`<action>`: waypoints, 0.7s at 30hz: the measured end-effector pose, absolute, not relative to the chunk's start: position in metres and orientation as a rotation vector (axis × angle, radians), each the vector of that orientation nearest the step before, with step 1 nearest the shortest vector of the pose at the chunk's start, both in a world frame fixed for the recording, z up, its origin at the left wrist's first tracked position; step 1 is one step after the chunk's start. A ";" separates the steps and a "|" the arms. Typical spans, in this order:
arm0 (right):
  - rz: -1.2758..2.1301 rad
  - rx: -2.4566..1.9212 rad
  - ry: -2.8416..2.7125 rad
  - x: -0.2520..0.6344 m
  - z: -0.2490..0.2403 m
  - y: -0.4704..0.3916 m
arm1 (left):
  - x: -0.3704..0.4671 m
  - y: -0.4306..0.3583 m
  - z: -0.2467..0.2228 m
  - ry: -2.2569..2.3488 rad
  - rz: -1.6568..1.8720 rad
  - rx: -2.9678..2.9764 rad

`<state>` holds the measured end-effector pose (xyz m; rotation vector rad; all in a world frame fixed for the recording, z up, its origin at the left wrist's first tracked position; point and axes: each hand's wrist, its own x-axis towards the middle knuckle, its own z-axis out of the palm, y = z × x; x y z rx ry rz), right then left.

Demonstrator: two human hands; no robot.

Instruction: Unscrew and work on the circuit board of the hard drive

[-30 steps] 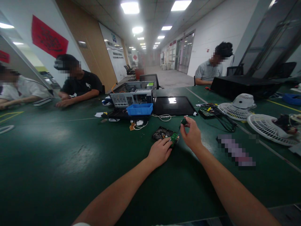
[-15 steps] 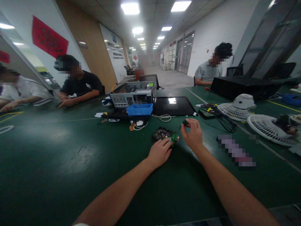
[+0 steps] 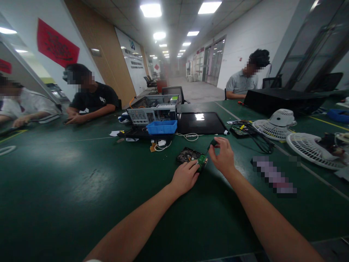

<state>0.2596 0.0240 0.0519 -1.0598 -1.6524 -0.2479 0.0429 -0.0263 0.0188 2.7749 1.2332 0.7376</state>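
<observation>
A hard drive with a green circuit board at its right end lies on the green tabletop. My left hand grips its near edge, with fingertips resting on the board. In my right hand is a screwdriver, its dark handle pinched between thumb and fingers. The thin shaft slants down to the left, toward the board's right end. Whether the tip sits in a screw is too small to tell.
Beyond the drive stand an open computer case, a blue tray and a black flat panel. To the right are a circuit board with cables and white fan parts. Other people sit across the table.
My right hand and the screwdriver have shifted very slightly. My left hand and the hard drive stay in place. At far left, a co-worker's hand has moved.
</observation>
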 end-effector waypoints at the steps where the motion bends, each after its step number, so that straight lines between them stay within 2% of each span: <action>1: -0.246 -1.065 -1.647 0.260 0.050 0.025 | 0.043 -0.026 0.019 1.233 0.739 2.775; 21: -0.251 -1.037 -1.632 0.255 0.050 0.023 | 0.043 -0.025 0.018 1.223 0.750 2.771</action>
